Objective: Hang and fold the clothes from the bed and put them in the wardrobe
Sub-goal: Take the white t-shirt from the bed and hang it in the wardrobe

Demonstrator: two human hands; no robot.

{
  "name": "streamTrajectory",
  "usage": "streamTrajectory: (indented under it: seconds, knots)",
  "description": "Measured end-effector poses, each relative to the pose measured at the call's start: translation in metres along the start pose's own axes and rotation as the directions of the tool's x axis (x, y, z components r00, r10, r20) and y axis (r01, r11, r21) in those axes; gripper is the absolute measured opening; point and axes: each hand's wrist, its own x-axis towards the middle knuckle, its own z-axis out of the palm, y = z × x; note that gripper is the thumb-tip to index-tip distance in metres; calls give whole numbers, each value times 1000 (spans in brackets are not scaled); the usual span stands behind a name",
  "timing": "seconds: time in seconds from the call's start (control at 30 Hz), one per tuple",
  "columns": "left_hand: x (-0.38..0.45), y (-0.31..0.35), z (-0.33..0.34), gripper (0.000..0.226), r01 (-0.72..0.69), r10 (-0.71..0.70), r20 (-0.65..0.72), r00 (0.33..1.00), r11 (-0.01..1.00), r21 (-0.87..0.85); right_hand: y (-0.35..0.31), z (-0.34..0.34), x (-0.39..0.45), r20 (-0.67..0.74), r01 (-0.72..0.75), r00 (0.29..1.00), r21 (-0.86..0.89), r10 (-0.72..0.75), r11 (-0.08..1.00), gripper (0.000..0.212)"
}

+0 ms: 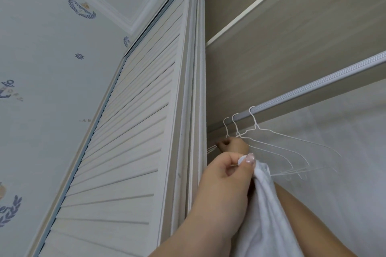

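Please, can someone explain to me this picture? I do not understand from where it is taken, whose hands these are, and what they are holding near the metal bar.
The one picture comes from a camera worn on a person's head, tilted up into an open wardrobe. Both hands are that person's own. The left hand, nearer the camera, pinches a white garment that hangs down. The right hand reaches further in, its fingers curled around the neck of a white wire hanger. Three such hangers hook over the grey rail. To the left stands the slatted sliding door, beside wallpaper with anchors.
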Motion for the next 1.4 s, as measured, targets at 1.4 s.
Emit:
streamTrajectory:
  seconds: [1.4]
  knots:
    - [-51, -110, 81, 40, -27, -338, 241, 910, 531, 847, 104, -341, -292, 286, 125, 951, -702, 117, 701, 44]
